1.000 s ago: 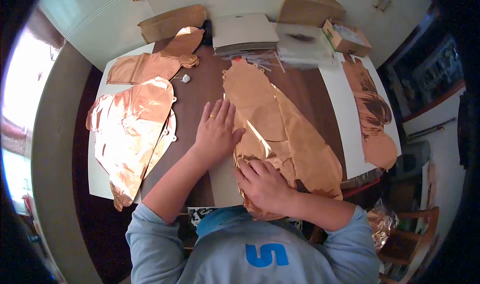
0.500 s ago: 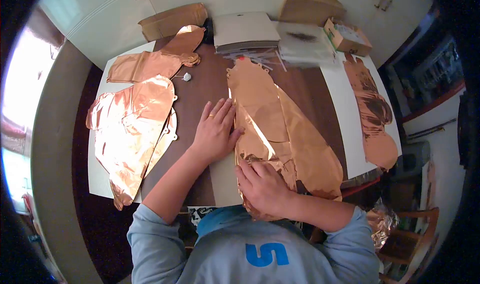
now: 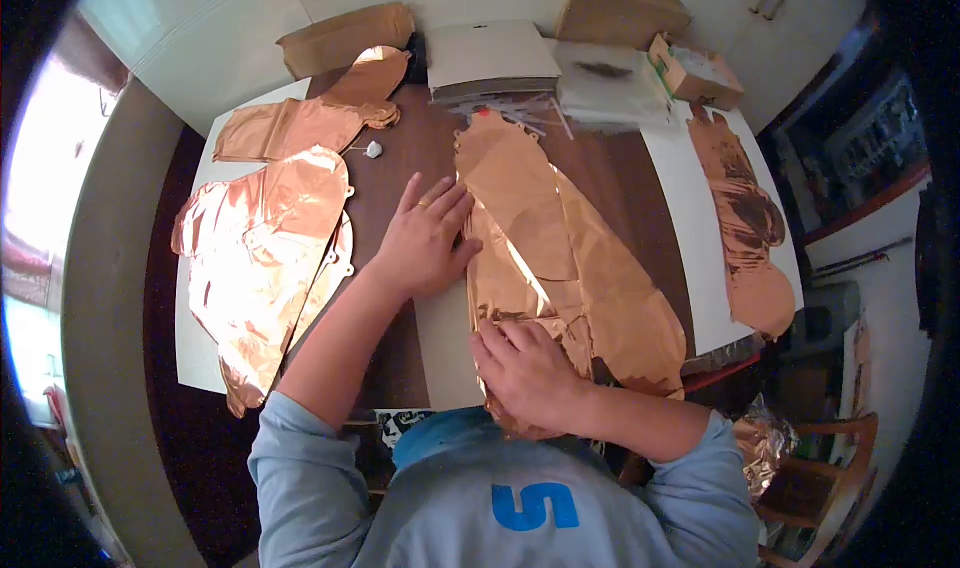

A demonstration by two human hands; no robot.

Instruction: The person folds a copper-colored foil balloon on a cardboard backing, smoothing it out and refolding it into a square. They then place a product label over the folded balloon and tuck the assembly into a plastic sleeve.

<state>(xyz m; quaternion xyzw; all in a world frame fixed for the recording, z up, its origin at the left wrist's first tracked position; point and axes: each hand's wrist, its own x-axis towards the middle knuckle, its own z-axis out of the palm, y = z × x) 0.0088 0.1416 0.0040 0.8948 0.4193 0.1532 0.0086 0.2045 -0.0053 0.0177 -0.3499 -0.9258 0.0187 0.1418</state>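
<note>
A copper-coloured foil balloon [image 3: 515,178], flat and partly folded, lies lengthwise in front of me. Small tabs and a red spot [image 3: 483,113] show at its far end. My left hand [image 3: 428,238] rests with fingers outstretched along the balloon's left edge, fingertips touching it. Lower down, my right hand [image 3: 530,368] has its fingers bent and drawn together on the crumpled near part of the foil; what lies under the palm is hidden. To the left, more flat foil balloons [image 3: 265,238] are spread out, their edges tabbed.
Further copper foil pieces [image 3: 290,128] lie at the back left, beside a small white object [image 3: 374,149]. A stack of white board [image 3: 490,58], clear plastic bags [image 3: 610,83] and a small carton [image 3: 695,73] stand behind. On the right is another foil balloon [image 3: 750,238].
My left hand has shifted slightly left, its fingers a little more spread. My right hand stays in nearly the same place on the foil.
</note>
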